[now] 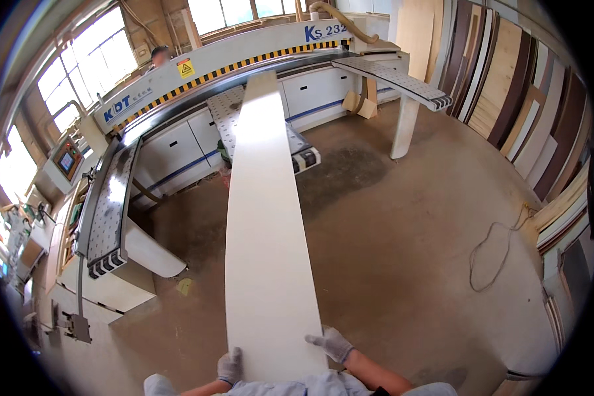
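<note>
Each grey-gloved hand, the left hand point(230, 365) and the right hand point(333, 344), closes over a near side edge of the long, flat white panel point(270, 257), fingers underneath hidden from me. The panel's far part lies over the grey perforated metal tabletop point(224, 112), toward the long white machine point(237, 49). This looks like feeding or aligning; the next move calls for level, even support.

A white panel point(268, 251) lies across the perforated table point(223, 111).
</note>
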### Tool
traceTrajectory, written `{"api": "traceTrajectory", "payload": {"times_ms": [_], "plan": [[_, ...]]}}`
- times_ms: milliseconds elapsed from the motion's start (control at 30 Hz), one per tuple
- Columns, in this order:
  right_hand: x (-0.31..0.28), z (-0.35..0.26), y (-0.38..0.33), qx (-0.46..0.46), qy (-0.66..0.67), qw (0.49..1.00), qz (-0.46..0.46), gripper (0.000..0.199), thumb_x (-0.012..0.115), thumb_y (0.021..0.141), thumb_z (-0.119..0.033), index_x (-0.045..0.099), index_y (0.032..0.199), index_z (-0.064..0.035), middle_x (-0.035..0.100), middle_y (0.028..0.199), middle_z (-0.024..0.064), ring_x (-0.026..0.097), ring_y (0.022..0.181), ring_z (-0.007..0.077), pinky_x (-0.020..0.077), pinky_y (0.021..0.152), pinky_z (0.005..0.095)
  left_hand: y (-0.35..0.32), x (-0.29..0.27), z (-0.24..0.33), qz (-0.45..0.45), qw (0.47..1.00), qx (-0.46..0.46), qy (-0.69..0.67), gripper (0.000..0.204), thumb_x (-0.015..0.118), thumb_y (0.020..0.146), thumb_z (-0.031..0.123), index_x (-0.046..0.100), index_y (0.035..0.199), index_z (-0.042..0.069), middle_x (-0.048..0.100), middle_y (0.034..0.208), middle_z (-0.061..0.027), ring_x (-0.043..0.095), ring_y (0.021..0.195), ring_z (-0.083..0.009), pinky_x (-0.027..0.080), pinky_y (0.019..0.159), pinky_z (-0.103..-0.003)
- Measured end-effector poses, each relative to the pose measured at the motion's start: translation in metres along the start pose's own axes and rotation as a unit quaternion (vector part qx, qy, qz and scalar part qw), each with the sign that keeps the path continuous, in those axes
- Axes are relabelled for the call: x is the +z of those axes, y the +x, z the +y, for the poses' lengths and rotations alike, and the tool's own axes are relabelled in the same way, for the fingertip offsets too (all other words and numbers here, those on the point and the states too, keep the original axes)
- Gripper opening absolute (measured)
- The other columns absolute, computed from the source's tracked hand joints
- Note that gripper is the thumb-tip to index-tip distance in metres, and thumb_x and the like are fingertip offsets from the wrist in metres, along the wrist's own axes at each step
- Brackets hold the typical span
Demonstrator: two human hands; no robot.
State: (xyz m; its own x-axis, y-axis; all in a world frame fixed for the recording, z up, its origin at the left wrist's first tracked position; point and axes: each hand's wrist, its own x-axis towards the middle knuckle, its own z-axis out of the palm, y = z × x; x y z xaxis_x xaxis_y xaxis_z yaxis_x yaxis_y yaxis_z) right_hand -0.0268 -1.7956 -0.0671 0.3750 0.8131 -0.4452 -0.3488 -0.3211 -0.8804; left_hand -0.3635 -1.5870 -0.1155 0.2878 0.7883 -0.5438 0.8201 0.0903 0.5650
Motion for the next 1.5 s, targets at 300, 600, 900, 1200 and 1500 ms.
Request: {"api": "traceTrajectory", "payload": {"times_ms": [300, 600, 900, 1200, 1500], "plan": [[-0.217, -0.012, -0.137, 0.016, -0.084, 0.979, 0.184, 0.046, 0.082, 0.091, -0.023, 0.071, 0.124, 0.0078, 0.077, 0.106, 0.009, 0.072, 0.086, 0.017, 0.059, 0.079, 0.0342, -0.124, 0.179, 0.157, -0.087, 0.994, -0.071, 0.013, 0.09, 0.041, 0.098, 0.08, 0.071, 0.13, 0.001, 0.071, 0.127, -0.0292, 0.064, 0.127, -0.0443, 0.05, 0.105, -0.048], [-0.431, -0.067, -0.037, -0.108, 0.259, 0.924, 0.259, 0.036, 0.082, 0.09, -0.016, 0.071, 0.12, 0.0032, 0.077, 0.104, 0.0096, 0.073, 0.087, 0.0205, 0.061, 0.081, 0.0344, -0.116, 0.349, 0.354, -0.19, 0.912, -0.021, -0.364, 0.062, 0.063, 0.104, 0.046, 0.065, 0.135, -0.008, 0.072, 0.13, -0.0192, 0.068, 0.122, -0.0281, 0.053, 0.103, -0.039], [-0.544, -0.114, 0.023, -0.013, 0.309, 0.944, 0.111, 0.054, 0.078, 0.096, -0.019, 0.057, 0.141, 0.0014, 0.068, 0.132, 0.0151, 0.068, 0.12, 0.0295, 0.0584, 0.102, 0.0467, -0.037, 0.488, 0.559, -0.295, 0.896, 0.038, -0.329, 0.051, 0.062, 0.108, 0.04, 0.067, 0.134, -0.004, 0.074, 0.124, -0.0145, 0.072, 0.106, -0.0236, 0.059, 0.09, -0.038], [-0.734, -0.211, 0.128, -0.043, 0.27, 0.949, 0.159, 0.05, 0.069, 0.102, -0.024, 0.056, 0.14, 0.0055, 0.07, 0.126, 0.0182, 0.073, 0.11, 0.0335, 0.0626, 0.094, 0.0485, 0.065, 0.573, 0.78, -0.474, 0.843, 0.088, -0.239, 0.053, 0.064, 0.106, 0.048, 0.075, 0.121, -0.001, 0.078, 0.11, -0.0082, 0.072, 0.096, -0.0172, 0.059, 0.083, -0.035], [-0.933, -0.316, 0.326, -0.052, 0.215, 0.959, 0.178, 0.043, 0.07, 0.101, -0.018, 0.061, 0.137, 0.0037, 0.071, 0.123, 0.0126, 0.072, 0.105, 0.0282, 0.0608, 0.092, 0.045, 0.245, 0.612, 0.96, -0.387, 0.818, -0.037, -0.423, 0.051, 0.07, 0.101, 0.052, 0.072, 0.118, 0.004, 0.074, 0.105, -0.0098, 0.072, 0.088, -0.0216, 0.06, 0.078, -0.038]]}}
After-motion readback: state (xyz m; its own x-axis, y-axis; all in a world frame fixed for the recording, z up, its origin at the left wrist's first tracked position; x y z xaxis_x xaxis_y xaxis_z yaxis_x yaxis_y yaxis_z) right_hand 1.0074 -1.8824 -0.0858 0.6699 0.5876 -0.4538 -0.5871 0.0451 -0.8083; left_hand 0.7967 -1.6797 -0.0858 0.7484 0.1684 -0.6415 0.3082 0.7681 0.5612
